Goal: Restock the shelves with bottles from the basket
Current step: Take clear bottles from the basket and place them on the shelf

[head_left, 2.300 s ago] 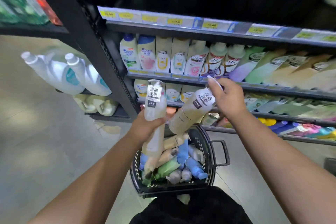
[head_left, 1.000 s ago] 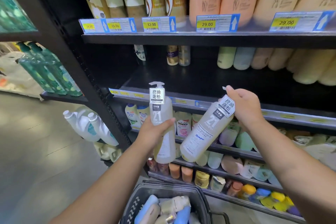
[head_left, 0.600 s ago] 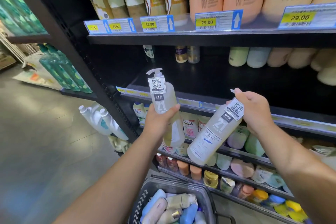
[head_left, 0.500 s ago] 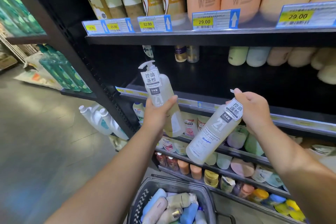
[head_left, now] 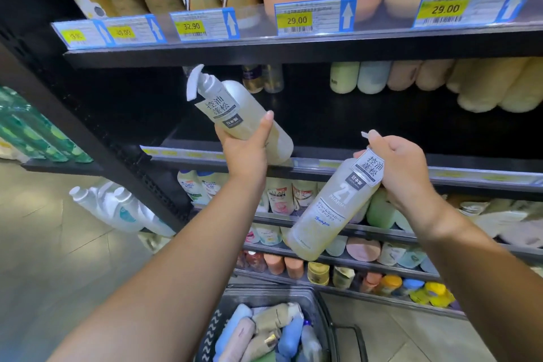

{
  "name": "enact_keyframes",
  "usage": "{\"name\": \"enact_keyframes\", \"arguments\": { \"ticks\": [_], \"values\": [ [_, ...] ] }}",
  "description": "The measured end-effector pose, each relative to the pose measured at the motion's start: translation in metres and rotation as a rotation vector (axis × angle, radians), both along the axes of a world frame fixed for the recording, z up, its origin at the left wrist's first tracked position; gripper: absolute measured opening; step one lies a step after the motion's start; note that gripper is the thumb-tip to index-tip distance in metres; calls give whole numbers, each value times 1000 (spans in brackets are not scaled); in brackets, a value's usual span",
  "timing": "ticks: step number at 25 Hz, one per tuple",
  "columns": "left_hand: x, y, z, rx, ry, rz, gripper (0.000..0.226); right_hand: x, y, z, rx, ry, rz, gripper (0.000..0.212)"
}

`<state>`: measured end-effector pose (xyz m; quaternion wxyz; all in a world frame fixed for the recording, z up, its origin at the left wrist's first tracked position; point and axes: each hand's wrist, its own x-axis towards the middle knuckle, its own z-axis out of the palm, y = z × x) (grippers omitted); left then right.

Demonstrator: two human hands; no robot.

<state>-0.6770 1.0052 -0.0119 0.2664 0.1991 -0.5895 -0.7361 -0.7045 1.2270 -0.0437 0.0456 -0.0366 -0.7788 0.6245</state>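
Tilting over the shelf edge (head_left: 323, 163), left hand's (head_left: 245, 153) bottle (head_left: 249, 114) seemingly enters open room.

left bottle (head_left: 249, 117): pale pump bottle, white label, tilted, pump toward 11 o'clock, over dark shelf (head_left: 382, 156) | right bottle (head_left: 332, 211): same kind, base toward 7 o'clock | basket (head_left: 320, 303): black, mixed bottles lying inside

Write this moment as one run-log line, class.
left hand: tilted pump bottle at dark shelf | right hand: second bottle by neck, slanted | basket: bottles remain
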Motion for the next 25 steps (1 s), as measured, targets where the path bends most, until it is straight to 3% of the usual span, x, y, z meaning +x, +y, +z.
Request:
{"name": "enact_keyframes", "arguments": {
  "ticks": [4,8,14,20,25],
  "values": [
    [-21,-10,3,-36,-15,-36,63,22,-4,4,67,-9,-73,71],
    [-35,-23,-3,-90,-25,-134,64,49,-16,10,174,-30,-190,60],
    [-53,-38,-20,-124,-67,-204,60,87,-29,13,91,-26,-353,44],
    [-87,-38,-4,-347,-385,-405,63,109,-37,13,61,-8,-369,45],
    [-101,-35,-10,-432,-397,-436,75,104,-44,12,84,1,-309,42]
  ]
}}
